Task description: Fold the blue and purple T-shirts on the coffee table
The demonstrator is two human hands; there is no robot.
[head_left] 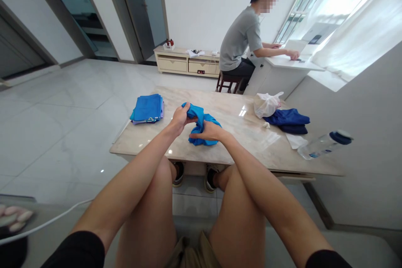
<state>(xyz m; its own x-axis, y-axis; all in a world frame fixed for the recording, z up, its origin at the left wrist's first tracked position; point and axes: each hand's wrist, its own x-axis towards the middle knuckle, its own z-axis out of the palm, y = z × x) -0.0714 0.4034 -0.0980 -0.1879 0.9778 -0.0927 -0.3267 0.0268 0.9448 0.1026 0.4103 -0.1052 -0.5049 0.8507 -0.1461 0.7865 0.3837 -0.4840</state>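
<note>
A bright blue cloth (197, 112), bunched and crumpled, rests partly on the marble-patterned table (234, 146) in front of me. My left hand (181, 118) pinches its upper left part and holds that bit raised off the tabletop. On the right side of the bundle, my right hand (208, 131) grips the fabric, its fingers reaching in among the folds. Some of the fingertips are hidden by cloth. To the left on the table lies a neat stack of folded cloths (147, 108), blue on top with lilac and teal edges below.
At the table's right are a white plastic bag (266, 104), dark blue cloth (287, 119), a white paper (296, 140) and a clear bottle (325, 144) lying tilted. Beyond the table, a person (240, 37) sits at a white desk (282, 62). A low cabinet (172, 63) lines the wall.
</note>
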